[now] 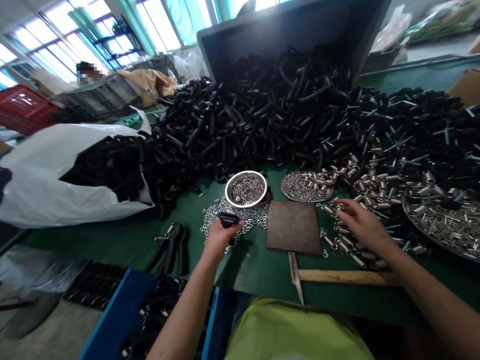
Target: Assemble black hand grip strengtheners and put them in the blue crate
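Through the head camera I watch two bare hands at work over a green table point(247, 270); the left hand point(224, 240), near the table's front edge, pinches a black grip handle point(228, 219) between thumb and fingers, its long axis lying roughly crosswise to the table's front edge; beneath it spreads a scatter of steel washers point(255, 215), with a steel bowl of washers point(226, 191) just beyond; the right hand point(363, 227) hangs over a loose row of coiled steel springs point(343, 237), its curled fingers point(343, 207) just above the nearest springs, though I cannot tell whether they pinch anything; the springs lie nearer this hand than the left, running away to its left side and toward the rear of the table; between the hands sits a dark metal plate point(293, 227), with a round tray of washers and springs point(282, 182) behind it; a wooden-handled blade point(337, 276) lies along the front edge; an assembled black hand gripper point(170, 248) rests left of the washers; a heap of black handles point(262, 115) spills from a tipped grey bin point(285, 30) across the table's rear, and more fill a white sack point(48, 175) at its left edge.
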`<state>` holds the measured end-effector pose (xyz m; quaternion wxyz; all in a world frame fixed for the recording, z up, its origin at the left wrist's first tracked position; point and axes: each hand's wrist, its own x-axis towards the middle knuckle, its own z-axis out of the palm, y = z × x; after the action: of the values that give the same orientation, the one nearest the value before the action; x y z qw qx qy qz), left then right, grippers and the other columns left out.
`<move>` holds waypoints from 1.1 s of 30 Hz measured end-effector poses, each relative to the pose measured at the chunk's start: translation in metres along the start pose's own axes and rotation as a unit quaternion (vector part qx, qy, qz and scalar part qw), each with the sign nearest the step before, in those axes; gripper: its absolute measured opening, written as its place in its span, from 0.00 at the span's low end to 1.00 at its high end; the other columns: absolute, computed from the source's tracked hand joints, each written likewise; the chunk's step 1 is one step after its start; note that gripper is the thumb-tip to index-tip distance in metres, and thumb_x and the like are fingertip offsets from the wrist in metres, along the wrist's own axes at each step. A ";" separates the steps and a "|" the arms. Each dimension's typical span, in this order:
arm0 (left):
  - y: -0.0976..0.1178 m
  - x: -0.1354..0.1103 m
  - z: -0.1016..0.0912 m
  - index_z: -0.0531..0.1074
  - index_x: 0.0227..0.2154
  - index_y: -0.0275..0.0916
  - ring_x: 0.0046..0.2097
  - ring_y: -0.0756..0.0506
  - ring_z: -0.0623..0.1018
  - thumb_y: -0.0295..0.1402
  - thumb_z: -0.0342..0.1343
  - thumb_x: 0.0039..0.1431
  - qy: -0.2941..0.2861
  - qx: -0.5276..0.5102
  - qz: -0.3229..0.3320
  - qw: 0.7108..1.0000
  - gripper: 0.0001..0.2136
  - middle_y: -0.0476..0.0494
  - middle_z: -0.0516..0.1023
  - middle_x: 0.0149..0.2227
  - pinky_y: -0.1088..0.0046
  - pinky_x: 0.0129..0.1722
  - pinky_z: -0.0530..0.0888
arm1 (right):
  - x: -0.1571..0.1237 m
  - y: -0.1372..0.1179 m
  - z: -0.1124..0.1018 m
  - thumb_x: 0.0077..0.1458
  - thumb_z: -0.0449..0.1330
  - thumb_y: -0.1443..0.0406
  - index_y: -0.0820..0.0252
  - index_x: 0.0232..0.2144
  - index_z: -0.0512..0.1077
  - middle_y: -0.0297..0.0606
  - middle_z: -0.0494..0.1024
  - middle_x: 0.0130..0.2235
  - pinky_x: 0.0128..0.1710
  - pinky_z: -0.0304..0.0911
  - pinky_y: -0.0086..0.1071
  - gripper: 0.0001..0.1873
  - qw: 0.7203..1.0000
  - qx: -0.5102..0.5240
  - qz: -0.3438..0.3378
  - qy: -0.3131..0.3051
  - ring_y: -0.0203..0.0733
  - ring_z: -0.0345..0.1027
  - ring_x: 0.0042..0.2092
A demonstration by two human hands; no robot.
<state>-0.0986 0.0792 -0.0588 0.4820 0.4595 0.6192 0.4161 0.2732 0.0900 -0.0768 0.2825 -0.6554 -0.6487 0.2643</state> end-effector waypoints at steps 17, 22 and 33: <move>-0.008 0.001 0.033 0.73 0.38 0.38 0.42 0.42 0.74 0.21 0.51 0.47 -0.044 0.275 0.153 0.948 0.14 0.42 0.75 0.37 0.64 0.45 0.69 | -0.028 -0.032 -0.009 0.49 0.61 0.57 0.58 0.38 0.67 0.33 0.70 0.30 0.21 0.58 0.27 0.16 0.915 0.391 0.096 -0.021 0.32 0.62 0.26; 0.013 -0.034 0.059 0.73 0.31 0.37 0.33 0.47 0.77 0.31 0.64 0.42 -0.084 -0.172 -0.081 0.978 0.11 0.48 0.74 0.29 0.68 0.40 0.73 | -0.051 -0.075 0.014 0.49 0.62 0.59 0.59 0.36 0.67 0.29 0.67 0.24 0.21 0.56 0.28 0.14 0.907 0.402 0.058 -0.107 0.30 0.60 0.21; 0.023 -0.069 0.090 0.73 0.28 0.35 0.30 0.51 0.75 0.30 0.67 0.41 -0.145 -0.253 -0.075 0.954 0.10 0.49 0.75 0.27 0.75 0.35 0.72 | -0.065 -0.109 0.043 0.48 0.62 0.57 0.59 0.34 0.67 0.29 0.69 0.25 0.19 0.53 0.26 0.14 0.904 0.397 0.053 -0.151 0.30 0.58 0.21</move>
<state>0.0007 0.0244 -0.0393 0.6970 0.3304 0.4495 0.4506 0.1652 0.0259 -0.0301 0.4035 -0.4743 -0.4891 0.6108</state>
